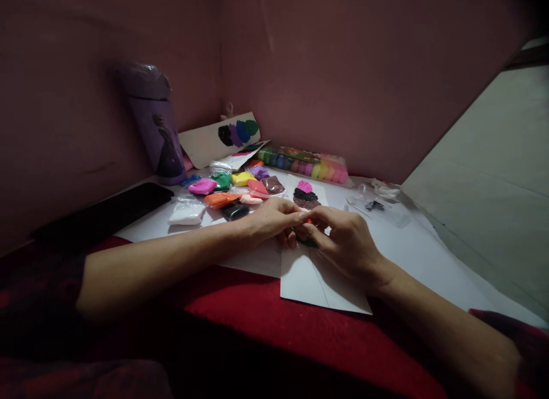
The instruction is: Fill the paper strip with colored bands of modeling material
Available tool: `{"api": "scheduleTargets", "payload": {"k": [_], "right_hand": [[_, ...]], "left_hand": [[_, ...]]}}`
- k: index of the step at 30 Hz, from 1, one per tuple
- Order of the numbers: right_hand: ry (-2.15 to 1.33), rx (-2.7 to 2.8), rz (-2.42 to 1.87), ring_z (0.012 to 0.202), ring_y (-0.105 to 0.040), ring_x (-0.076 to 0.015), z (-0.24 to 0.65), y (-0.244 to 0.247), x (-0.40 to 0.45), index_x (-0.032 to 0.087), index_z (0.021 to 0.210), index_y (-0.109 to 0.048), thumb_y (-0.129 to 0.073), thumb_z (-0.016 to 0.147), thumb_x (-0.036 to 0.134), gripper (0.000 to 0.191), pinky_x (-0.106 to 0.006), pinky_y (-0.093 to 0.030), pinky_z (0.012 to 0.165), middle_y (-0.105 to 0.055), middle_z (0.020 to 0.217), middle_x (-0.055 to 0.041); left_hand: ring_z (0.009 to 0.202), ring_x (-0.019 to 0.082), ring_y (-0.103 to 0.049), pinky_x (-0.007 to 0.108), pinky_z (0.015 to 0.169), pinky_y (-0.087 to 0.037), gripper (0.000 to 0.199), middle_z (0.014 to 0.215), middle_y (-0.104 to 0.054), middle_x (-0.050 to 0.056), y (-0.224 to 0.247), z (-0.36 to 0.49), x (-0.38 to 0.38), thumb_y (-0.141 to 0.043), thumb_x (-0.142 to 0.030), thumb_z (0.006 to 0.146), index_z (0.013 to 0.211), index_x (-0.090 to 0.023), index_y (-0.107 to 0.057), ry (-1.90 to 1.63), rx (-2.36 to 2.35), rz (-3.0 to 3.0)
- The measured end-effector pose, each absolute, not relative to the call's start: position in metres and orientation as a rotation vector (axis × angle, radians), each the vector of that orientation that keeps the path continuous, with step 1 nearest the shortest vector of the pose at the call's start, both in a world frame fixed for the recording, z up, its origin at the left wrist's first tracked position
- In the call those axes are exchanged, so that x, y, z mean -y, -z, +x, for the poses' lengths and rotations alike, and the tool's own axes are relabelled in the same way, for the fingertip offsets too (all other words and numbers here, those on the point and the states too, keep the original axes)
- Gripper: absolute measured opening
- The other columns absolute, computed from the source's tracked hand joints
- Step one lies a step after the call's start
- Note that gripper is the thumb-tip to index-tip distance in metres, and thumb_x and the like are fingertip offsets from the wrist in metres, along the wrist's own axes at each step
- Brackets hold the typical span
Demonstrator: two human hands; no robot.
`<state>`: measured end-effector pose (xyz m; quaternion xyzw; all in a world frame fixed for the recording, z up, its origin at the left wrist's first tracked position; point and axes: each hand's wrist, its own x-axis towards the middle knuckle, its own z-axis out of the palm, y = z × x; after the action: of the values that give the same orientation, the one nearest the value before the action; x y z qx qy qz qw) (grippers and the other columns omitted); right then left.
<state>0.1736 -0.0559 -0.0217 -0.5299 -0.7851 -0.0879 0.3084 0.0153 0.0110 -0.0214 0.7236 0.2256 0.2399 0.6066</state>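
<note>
My left hand (274,219) and my right hand (345,236) meet over a white sheet of paper (323,282). Between their pinched fingertips shows a small bit of orange-red clay (307,220), mostly hidden by the fingers. On the paper just beyond lie textured patches of clay: a bright pink patch (305,186), a black patch (305,195) and a brown patch (306,204). Part of a dark green patch (307,240) peeks out below the fingers. Thin drawn lines run down the lower part of the sheet.
Several small bags of coloured clay, among them a white one (187,211), lie left of the paper. A purple bottle (156,124) stands behind a black flat object (107,210). A clear pack of colours (306,164) rests by the wall. Crumpled plastic (381,199) lies right.
</note>
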Motion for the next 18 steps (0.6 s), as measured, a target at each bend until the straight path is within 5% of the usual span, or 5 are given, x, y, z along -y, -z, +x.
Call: {"api": "scheduleTargets", "payload": {"k": [18], "right_hand": [[0.234, 2.060, -1.459, 0.054, -0.054, -0.0134, 0.1728, 0.0223, 0.0565, 0.017, 0.080, -0.065, -0.057, 0.080, 0.021, 0.009, -0.025, -0.035, 0.054, -0.064, 0.066, -0.0021]], "left_hand": [[0.049, 0.009, -0.055, 0.020, 0.043, -0.044, 0.041, 0.071, -0.063, 0.007, 0.0239, 0.0149, -0.0136, -0.055, -0.050, 0.080, 0.077, -0.009, -0.058, -0.550, -0.500, 1.705]]}}
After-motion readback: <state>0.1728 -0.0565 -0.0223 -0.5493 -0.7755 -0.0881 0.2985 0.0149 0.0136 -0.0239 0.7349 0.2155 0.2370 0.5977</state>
